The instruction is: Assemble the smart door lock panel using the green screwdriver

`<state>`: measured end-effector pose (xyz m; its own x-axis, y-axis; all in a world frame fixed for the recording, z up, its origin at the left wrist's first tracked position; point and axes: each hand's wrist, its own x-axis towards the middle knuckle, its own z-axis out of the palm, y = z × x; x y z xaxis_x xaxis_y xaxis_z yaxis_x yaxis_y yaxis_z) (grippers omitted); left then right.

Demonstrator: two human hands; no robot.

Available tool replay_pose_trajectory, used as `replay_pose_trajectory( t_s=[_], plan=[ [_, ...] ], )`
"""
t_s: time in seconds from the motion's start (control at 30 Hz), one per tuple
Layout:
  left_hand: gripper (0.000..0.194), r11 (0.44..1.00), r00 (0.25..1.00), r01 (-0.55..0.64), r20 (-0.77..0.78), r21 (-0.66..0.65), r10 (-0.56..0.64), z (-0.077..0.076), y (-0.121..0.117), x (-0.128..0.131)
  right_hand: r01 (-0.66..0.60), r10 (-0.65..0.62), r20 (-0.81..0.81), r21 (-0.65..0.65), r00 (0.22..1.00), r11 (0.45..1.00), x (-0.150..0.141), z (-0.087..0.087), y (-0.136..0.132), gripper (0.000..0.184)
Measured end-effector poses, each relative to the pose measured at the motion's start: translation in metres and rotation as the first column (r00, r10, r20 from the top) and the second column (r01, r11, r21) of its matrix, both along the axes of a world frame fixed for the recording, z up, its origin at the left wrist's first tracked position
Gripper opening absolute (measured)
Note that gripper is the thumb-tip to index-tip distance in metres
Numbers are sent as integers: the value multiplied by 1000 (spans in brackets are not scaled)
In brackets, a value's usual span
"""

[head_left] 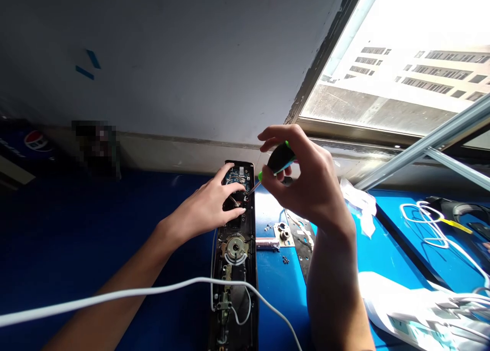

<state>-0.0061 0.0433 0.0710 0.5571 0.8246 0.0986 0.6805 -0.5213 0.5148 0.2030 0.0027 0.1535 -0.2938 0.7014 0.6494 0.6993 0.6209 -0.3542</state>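
Observation:
An electronic door lock body (234, 284) lies face down on the blue table, its back open. My left hand (209, 203) grips its upper end, fingers spread around a green circuit board (237, 176). My right hand (302, 182) pinches a black-and-green screwdriver (278, 162) by the handle, and its thin shaft (253, 187) slants down to the board area. The tip is hidden among my left fingers, so I cannot tell what it touches. A round metal lock mechanism (235, 249) sits in the lower half of the lock body.
Small screws (285, 259) and a metal lock fitting (284, 233) lie to the right of the lock on the blue table (281, 300). A white cable (153, 289) crosses the view in front. White cords (424, 218) and a white power strip (413, 310) lie right, beside an aluminium rail (421, 141).

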Motion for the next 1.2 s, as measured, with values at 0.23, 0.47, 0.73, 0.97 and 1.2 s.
replay_pose_trajectory(
  t_s=[0.23,0.47,0.73,0.97,1.2],
  plan=[
    [48,1000,1000,11,-17,20,-11,0,-1,1,15,-15,-9,-22,1000,1000,1,-1,1,32],
    [40,929,996,-39,88,367,7,5,-6,9,78,-46,-246,122,968,989,-4,7,-8,27],
    [13,907,971,77,174,414,-162,2,-4,15,181,-121,-266,215,956,960,7,7,-13,32],
    [21,956,976,112,153,273,-158,9,-14,18,177,-142,-252,123,957,976,23,16,-19,28],
    [21,941,944,320,48,115,-327,23,-25,46,143,-142,16,-162,990,976,61,15,-22,35]
  ],
)
